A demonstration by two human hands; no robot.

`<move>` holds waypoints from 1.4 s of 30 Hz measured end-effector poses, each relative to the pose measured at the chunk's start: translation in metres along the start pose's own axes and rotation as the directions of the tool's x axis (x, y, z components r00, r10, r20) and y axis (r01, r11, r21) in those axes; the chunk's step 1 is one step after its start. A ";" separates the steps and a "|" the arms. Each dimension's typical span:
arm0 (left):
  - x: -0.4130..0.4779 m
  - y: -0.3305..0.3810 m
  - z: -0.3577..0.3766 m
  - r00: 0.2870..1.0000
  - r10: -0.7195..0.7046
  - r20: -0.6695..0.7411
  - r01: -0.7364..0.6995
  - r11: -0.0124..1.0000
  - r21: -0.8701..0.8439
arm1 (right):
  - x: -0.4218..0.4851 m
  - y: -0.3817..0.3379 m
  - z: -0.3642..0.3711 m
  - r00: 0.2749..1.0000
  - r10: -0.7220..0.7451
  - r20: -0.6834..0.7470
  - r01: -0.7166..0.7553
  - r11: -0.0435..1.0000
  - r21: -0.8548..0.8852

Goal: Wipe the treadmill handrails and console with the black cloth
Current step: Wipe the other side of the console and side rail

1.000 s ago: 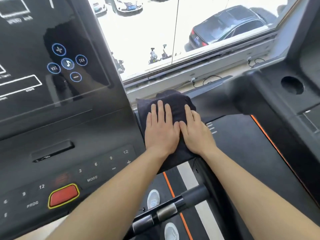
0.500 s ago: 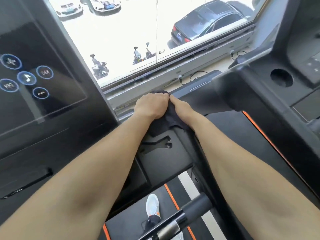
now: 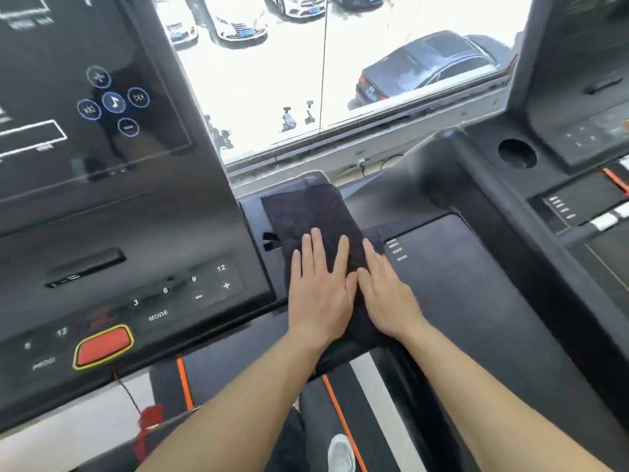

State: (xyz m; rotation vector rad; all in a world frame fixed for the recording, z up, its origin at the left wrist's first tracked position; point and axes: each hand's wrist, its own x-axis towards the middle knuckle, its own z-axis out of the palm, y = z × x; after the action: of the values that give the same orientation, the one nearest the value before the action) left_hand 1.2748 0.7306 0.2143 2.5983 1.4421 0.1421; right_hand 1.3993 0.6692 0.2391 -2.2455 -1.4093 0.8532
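The black cloth point(image 3: 306, 212) lies spread along the treadmill's right side arm point(image 3: 253, 212), just right of the console point(image 3: 102, 233). My left hand point(image 3: 320, 287) presses flat on the cloth's near half, fingers stretched forward. Beside it, thumb to thumb, my right hand point(image 3: 384, 294) lies flat over the cloth's right edge. The cloth's far end reaches the arm's front tip below the window. The console shows a dark touch screen with blue music buttons point(image 3: 114, 102) and a keypad below it.
A red stop button point(image 3: 102, 345) sits at the console's lower left, with a red safety clip point(image 3: 149, 417) hanging on a cord. A neighbouring treadmill point(image 3: 476, 267) with a cup holder point(image 3: 516, 153) stands to the right. My shoe point(image 3: 340, 454) is on the belt.
Both hands were bunched on the cloth at the arm's far tip half a second ago. They have drawn back toward me and now lie flat, with the cloth spread out.
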 end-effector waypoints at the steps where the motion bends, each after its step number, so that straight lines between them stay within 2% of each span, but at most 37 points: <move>1: -0.002 -0.001 0.000 1.000 -0.024 -0.009 0.024 1.000 -0.001 | -0.002 -0.003 0.001 0.999 -0.019 -0.028 0.018 0.998 -0.054; 3: 0.008 -0.006 -0.005 0.997 -0.074 -0.014 0.074 0.997 0.012 | 0.010 -0.008 0.003 0.996 -0.055 -0.064 0.048 0.994 -0.102; 6: 0.051 -0.021 -0.014 0.992 -0.129 0.015 0.129 0.992 0.006 | 0.056 -0.026 0.000 0.996 -0.049 -0.079 0.043 0.996 -0.076; 11: 0.085 -0.032 -0.018 0.977 -0.212 0.021 0.212 0.977 -0.004 | 0.107 -0.030 -0.010 0.995 -0.094 0.016 0.091 0.983 0.163; 15: 0.025 0.011 0.002 0.965 -0.260 -0.031 0.261 0.965 0.005 | 0.050 -0.002 -0.014 0.988 -0.113 0.107 0.063 0.917 0.394; 16: 0.003 0.027 0.007 0.957 -0.286 -0.052 0.283 0.958 -0.048 | 0.030 0.006 -0.016 0.987 -0.101 0.126 0.035 0.896 0.442; 18: -0.030 0.062 0.013 0.944 -0.331 -0.006 0.320 0.917 -0.238 | -0.011 0.018 -0.019 0.985 -0.057 0.162 -0.032 0.865 0.501; 20: -0.053 0.104 0.011 0.936 -0.339 0.099 0.349 0.845 -0.406 | -0.044 0.036 -0.017 0.977 0.000 0.213 -0.124 0.813 0.569; 21: -0.059 0.122 0.006 0.902 -0.395 0.177 0.427 0.748 -0.507 | -0.057 0.045 -0.015 0.967 0.026 0.252 -0.188 0.741 0.644; 23: -0.059 0.140 -0.009 0.789 -0.531 0.309 0.585 0.498 -0.640 | -0.075 0.059 -0.015 0.948 0.074 0.309 -0.289 0.608 0.740; 24: -0.057 0.140 -0.011 0.764 -0.554 0.331 0.610 0.452 -0.651 | -0.075 0.066 -0.016 0.946 0.132 0.295 -0.318 0.551 0.771; 26: -0.050 0.128 -0.012 0.732 -0.581 0.356 0.657 0.462 -0.595 | -0.064 0.067 -0.019 0.943 0.246 0.225 -0.323 0.511 0.796; 27: -0.043 0.119 -0.013 0.726 -0.579 0.371 0.675 0.497 -0.545 | -0.056 0.062 -0.020 0.939 0.268 0.217 -0.331 0.524 0.785; 28: -0.035 0.109 -0.016 0.717 -0.561 0.414 0.695 0.532 -0.483 | -0.049 0.053 -0.020 0.937 0.255 0.238 -0.342 0.540 0.769; 30: -0.023 0.091 -0.017 0.706 -0.492 0.509 0.703 0.578 -0.416 | -0.045 0.032 -0.021 0.956 0.147 0.252 -0.286 0.645 0.708; 32: -0.017 0.077 -0.019 0.680 -0.442 0.586 0.724 0.535 -0.436 | -0.050 0.022 -0.022 0.974 0.065 0.216 -0.185 0.778 0.600; 34: -0.015 0.068 -0.021 0.643 -0.422 0.639 0.762 0.437 -0.477 | -0.060 0.021 -0.022 0.981 0.052 0.187 -0.129 0.894 0.428; 35: -0.016 0.067 -0.021 0.639 -0.410 0.651 0.766 0.417 -0.489 | -0.064 0.024 -0.021 0.982 0.056 0.180 -0.121 0.920 0.372; 36: -0.017 0.068 -0.022 0.653 -0.396 0.645 0.751 0.443 -0.489 | -0.061 0.026 -0.018 0.984 0.059 0.167 -0.118 0.923 0.367; 38: -0.027 0.078 -0.020 0.728 -0.390 0.564 0.665 0.603 -0.441 | -0.047 0.026 -0.014 0.984 0.089 0.154 -0.148 0.891 0.430; 40: -0.042 0.094 -0.017 0.798 -0.433 0.420 0.586 0.720 -0.372 | -0.022 0.025 -0.013 0.973 0.157 0.168 -0.225 0.800 0.557; 42: -0.051 0.106 -0.017 0.826 -0.465 0.319 0.557 0.760 -0.334 | -0.010 0.024 -0.015 0.946 0.229 0.228 -0.323 0.699 0.638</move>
State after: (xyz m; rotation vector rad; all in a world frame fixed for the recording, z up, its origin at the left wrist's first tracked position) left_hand 1.3333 0.6339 0.2515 1.7444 1.7538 0.0752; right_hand 1.4221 0.6501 0.2394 -1.8506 -0.6227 1.3704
